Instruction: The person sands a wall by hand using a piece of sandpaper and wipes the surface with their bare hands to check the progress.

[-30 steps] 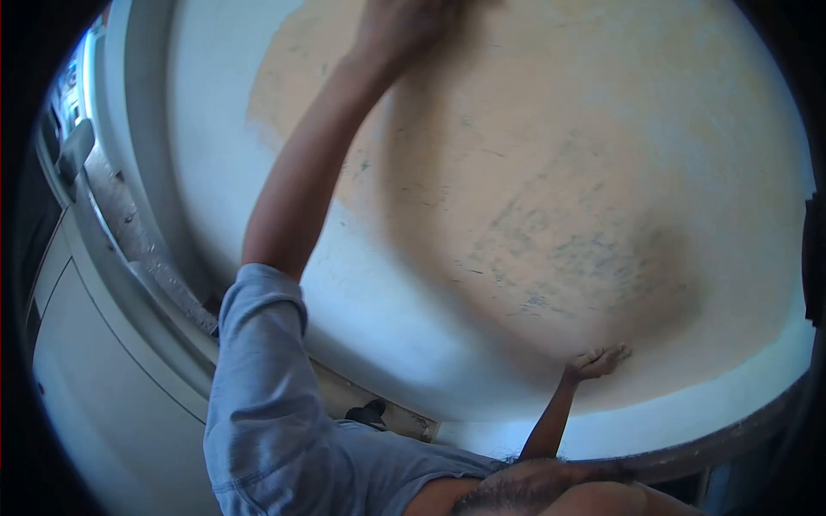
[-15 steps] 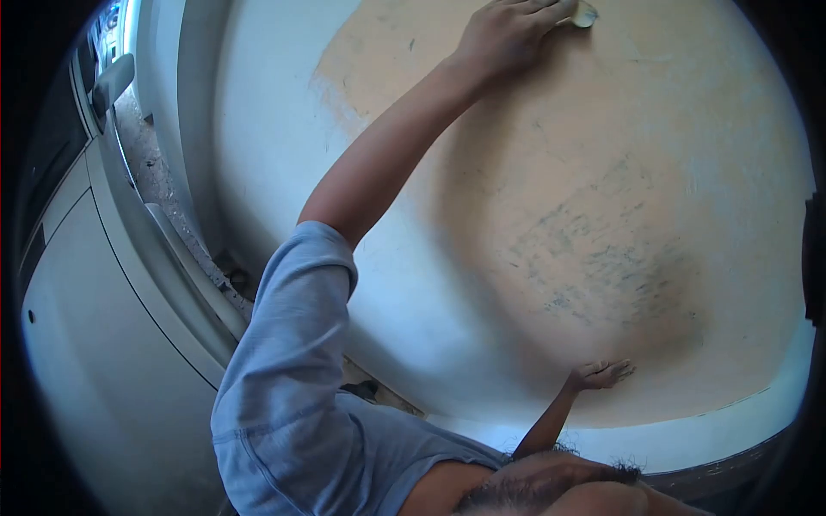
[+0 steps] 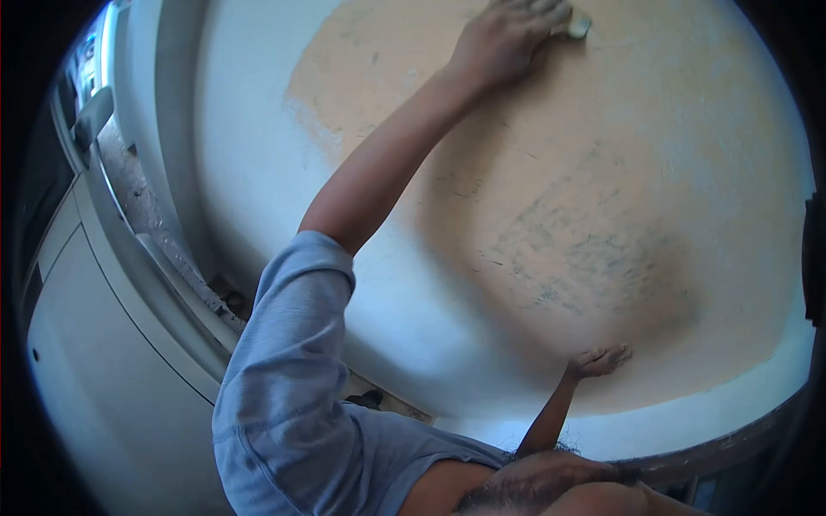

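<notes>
The person wears a pale blue-grey shirt [image 3: 284, 413] of soft, slightly faded cloth, short in the sleeve. The left sleeve [image 3: 305, 267] ends in a turned hem with a stitched line, and the cloth creases in long folds over the shoulder. A curved seam crosses the shirt low down, near the bottom edge of the view. Past the hem the left arm [image 3: 379, 163] is bare, and so is the left hand [image 3: 508, 39]. The right arm [image 3: 551, 413] is bare too, as far as the right hand [image 3: 600, 361]. A patch of short dark hair [image 3: 525, 490] shows at the bottom edge.
</notes>
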Motion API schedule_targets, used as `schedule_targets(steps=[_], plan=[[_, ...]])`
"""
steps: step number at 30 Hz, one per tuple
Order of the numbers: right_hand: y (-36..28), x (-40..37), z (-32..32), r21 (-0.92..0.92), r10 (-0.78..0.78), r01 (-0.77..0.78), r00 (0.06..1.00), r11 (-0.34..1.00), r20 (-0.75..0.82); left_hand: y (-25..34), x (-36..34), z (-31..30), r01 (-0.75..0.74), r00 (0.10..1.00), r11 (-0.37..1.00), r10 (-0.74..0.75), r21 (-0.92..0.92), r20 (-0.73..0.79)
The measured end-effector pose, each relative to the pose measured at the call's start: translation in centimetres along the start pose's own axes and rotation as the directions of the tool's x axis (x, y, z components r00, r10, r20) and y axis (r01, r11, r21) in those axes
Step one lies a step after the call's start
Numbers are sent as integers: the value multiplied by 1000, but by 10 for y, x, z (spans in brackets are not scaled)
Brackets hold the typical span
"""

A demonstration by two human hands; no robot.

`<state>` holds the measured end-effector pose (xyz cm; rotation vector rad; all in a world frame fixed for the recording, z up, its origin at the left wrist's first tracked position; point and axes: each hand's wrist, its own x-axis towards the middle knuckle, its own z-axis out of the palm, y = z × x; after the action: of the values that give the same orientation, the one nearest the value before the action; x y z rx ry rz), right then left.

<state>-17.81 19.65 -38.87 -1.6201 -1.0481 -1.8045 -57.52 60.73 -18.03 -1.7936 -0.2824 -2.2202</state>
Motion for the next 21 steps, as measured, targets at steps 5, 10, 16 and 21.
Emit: schedule_targets(steps=[5,10,16,21], plan=[[-2,-2,0,11,41,-41,999,999,19,75,-157,-1,122,971,992,-119,-1,208],[-8,3,-5,-4,76,-76,995,997,60,153,-271,-2,247,948,962,-216,-114,233],[-2,-3,3,17,97,-98,994,995,49,110,-47,51,230,933,968,-190,-99,304],[2,-6,0,38,31,-31,1000,999,0,180,-209,33,233,959,969,-216,-78,183]])
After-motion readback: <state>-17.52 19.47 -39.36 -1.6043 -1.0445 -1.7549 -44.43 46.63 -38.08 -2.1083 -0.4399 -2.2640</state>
